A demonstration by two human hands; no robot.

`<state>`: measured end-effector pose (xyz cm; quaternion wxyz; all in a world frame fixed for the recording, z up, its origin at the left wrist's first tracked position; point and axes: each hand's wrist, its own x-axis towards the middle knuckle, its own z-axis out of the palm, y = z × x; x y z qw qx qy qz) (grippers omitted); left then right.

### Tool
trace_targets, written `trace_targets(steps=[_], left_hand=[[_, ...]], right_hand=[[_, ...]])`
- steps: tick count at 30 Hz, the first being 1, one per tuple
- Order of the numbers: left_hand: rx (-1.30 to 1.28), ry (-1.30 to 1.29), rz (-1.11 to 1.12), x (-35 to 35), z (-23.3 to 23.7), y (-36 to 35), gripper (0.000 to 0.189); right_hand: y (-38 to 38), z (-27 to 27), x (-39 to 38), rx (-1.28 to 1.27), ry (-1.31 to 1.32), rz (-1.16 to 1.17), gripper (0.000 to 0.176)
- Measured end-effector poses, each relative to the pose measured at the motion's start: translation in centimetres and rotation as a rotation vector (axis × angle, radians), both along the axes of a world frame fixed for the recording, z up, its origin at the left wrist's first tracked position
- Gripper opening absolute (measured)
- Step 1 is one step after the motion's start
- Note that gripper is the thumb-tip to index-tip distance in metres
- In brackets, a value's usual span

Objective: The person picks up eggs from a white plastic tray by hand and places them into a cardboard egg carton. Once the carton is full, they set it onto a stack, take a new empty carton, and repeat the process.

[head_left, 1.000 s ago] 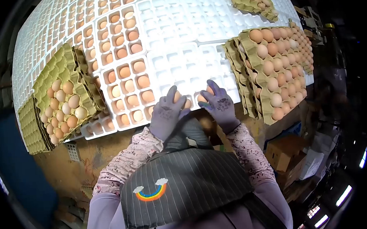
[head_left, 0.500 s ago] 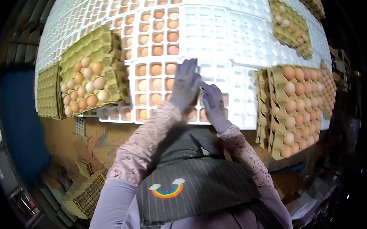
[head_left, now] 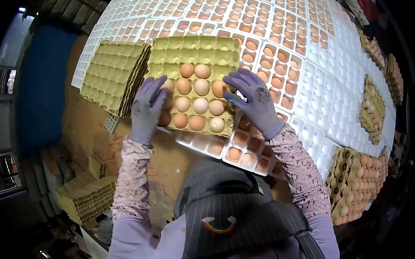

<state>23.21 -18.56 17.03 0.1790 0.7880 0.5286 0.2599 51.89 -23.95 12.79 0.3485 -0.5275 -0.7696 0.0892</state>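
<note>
A yellow-green pulp tray (head_left: pixel 194 49) with several eggs in its lower rows lies in front of me. My left hand (head_left: pixel 147 109), gloved, is at its left side with curved fingers near the outer eggs. On the right edge my gloved right hand (head_left: pixel 252 99) has its fingers curled around an egg (head_left: pixel 218 88) and the tray rim; the exact contact is partly hidden. Under and beside the tray are white trays with eggs in square cells (head_left: pixel 279 71).
Empty pulp trays (head_left: pixel 112 75) are stacked at the left. Loaded pulp trays (head_left: pixel 358 183) stand at the right, and another (head_left: pixel 372 108) lies beyond. More stacked trays (head_left: pixel 86 195) sit lower left. A person's sleeve (head_left: pixel 355 5) shows at the top right.
My hands have moved from the white tray to opposite sides of the pulp tray. The view has turned left, and the egg-bearing pulp tray is apart from the empty stack.
</note>
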Motion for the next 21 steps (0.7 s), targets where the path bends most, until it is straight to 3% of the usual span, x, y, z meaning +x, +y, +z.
trace_targets(steps=[3, 5, 7, 9, 11, 12, 13, 15, 16, 17, 19, 20, 21], left_hand=[[-0.05, 0.183, -0.166, -5.2, -0.6, 5.5, 0.037], [-0.048, 0.288, -0.291, -6.7, -1.3, 7.5, 0.038], [-0.12, 0.301, -0.402, -7.4, -1.4, 8.5, 0.045], [-0.098, 0.245, -0.426, -7.6, -1.5, 8.4, 0.041], [-0.564, -0.643, -0.023, -6.7, -0.9, 7.9, 0.03], [-0.666, -0.817, 0.113, -6.2, -0.2, 7.7, 0.025], [-0.674, -0.823, 0.108, -6.1, -0.5, 8.0, 0.025], [-0.605, -0.479, -0.087, -6.2, -1.2, 8.6, 0.032], [-0.293, -0.089, -0.285, -4.8, -0.5, 8.3, 0.034], [-0.393, 0.136, -0.273, -3.6, 0.6, 7.9, 0.04], [-0.258, 0.323, -0.356, -3.3, -0.5, 7.6, 0.042], [-0.259, 0.317, -0.357, -3.3, -0.4, 7.7, 0.042], [-0.361, 0.214, -0.323, -3.3, 0.0, 8.0, 0.043]], right_hand=[[3.1, -1.4, -2.0, -0.121, -0.15, -0.005, 0.04], [3.2, 0.1, -2.4, -0.207, 0.013, -0.003, 0.042], [3.6, 1.3, -2.9, -0.468, 0.799, -0.09, 0.032], [5.5, 2.5, -2.6, -0.627, 1.033, -0.056, 0.026], [7.8, 3.0, -3.8, -0.538, 0.379, -0.131, 0.023], [8.7, 2.5, -4.4, -0.5, 0.05, -0.123, 0.023], [9.4, 2.1, -4.8, -0.459, -0.279, -0.107, 0.022], [10.8, 2.8, -4.5, -0.56, -0.361, -0.062, 0.026], [11.2, 3.3, -4.5, -0.657, -0.436, -0.011, 0.031], [11.0, 3.6, -4.1, -0.662, -0.44, -0.017, 0.031], [10.1, 4.1, -1.8, -1.001, 0.7, -0.058, 0.038], [9.2, 3.6, -0.9, -0.976, 1.165, 0.134, 0.041], [8.4, 5.3, -1.3, -0.94, 1.229, 0.131, 0.037]])
